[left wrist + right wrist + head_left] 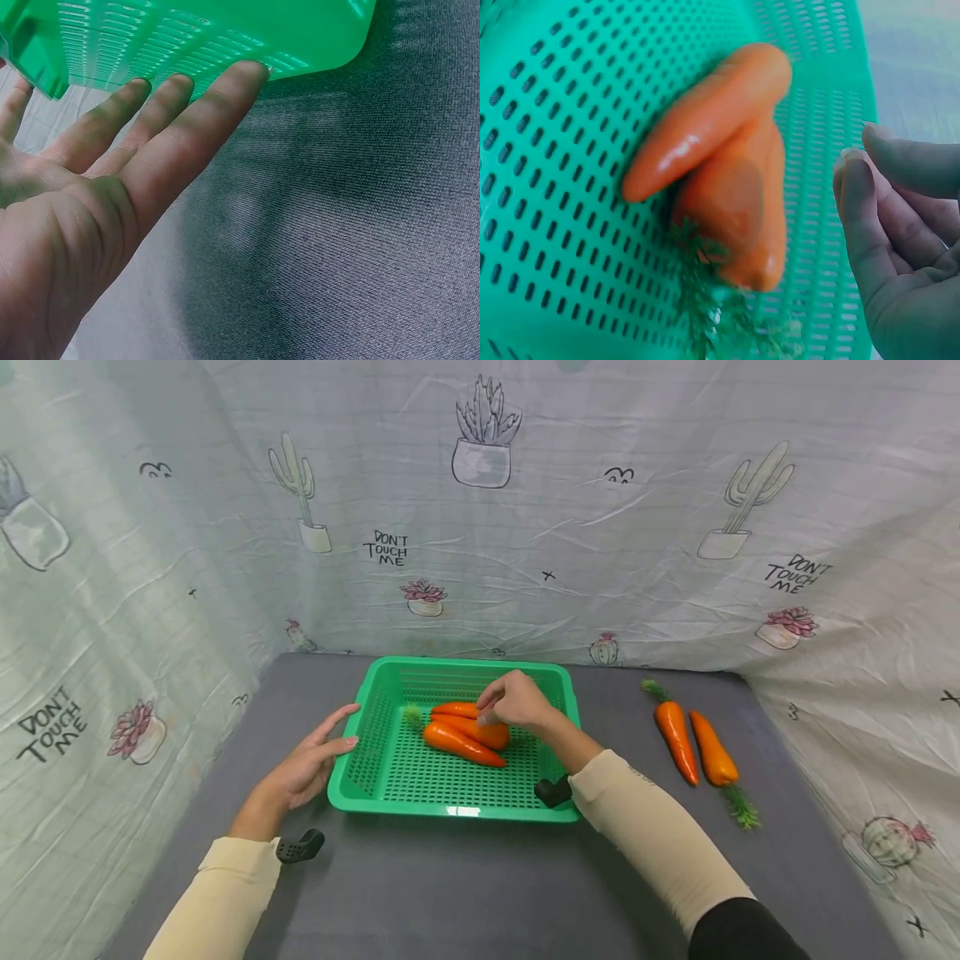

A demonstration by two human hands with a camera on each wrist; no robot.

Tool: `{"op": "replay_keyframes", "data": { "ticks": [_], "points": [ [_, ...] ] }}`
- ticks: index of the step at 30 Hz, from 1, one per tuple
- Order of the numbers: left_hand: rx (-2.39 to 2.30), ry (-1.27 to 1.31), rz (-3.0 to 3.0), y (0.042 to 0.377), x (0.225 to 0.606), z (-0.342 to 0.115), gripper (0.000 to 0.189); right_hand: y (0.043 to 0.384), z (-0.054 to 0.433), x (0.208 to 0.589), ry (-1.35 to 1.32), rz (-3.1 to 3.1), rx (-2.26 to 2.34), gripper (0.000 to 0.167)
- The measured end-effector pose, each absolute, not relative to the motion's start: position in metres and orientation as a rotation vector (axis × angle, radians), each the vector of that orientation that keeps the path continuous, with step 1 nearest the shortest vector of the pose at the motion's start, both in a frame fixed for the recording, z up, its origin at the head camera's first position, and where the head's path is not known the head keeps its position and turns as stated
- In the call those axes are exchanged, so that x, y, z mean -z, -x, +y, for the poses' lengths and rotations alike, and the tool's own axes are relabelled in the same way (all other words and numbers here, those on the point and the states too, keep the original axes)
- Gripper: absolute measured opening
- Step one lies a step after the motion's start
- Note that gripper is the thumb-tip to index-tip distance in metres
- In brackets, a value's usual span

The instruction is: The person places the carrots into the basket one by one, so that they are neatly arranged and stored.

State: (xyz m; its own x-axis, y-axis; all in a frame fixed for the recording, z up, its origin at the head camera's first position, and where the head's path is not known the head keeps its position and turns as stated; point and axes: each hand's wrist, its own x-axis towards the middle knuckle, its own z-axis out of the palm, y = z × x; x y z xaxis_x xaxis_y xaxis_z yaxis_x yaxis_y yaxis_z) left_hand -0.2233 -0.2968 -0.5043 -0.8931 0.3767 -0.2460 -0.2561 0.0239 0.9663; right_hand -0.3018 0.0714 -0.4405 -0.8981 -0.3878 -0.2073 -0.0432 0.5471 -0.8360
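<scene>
A green perforated plastic basket [397,807] stands on the dark grey table cloth. Three orange carrots lie together on its floor: a front carrot [459,743], a middle carrot [495,735] and a back carrot [450,709], with green leaves [705,315] showing at one end. My left hand [303,768] is at the basket's left side; its long fingers [176,146] stretch out straight against the slotted wall. Over the carrots hovers my right hand [521,702]. In the right wrist view its fingers are loosely bent, thumb [922,166] near the fingertips, with nothing between them, apart from the carrots.
On the cloth right of the basket lie two more carrots, a reddish one [677,743] with leaves pointing away and a lighter orange one [714,752] with leaves towards me. Behind hangs a pale curtain [525,552] printed with cacti.
</scene>
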Motion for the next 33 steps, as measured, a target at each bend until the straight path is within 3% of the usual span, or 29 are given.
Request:
{"op": "replay_keyframes", "data": {
  "ticks": [7, 27, 33],
  "points": [
    [-1.936, -0.130, 1.843, 0.225, 0.506, -0.298, 0.069, 0.301, 0.091, 0.430, 0.291, 2.372, 1.413, 0.022],
    [-1.947, -0.107, 1.826, 0.225, 0.507, -0.297, 0.069, 0.307, 0.135, 0.416, 0.192, 2.345, 1.488, 0.035],
    [-1.935, -0.109, 1.853, 0.226, 0.508, -0.297, 0.068, 0.308, 0.152, 0.412, 0.218, 2.406, 1.449, 0.032]
  ]
}}
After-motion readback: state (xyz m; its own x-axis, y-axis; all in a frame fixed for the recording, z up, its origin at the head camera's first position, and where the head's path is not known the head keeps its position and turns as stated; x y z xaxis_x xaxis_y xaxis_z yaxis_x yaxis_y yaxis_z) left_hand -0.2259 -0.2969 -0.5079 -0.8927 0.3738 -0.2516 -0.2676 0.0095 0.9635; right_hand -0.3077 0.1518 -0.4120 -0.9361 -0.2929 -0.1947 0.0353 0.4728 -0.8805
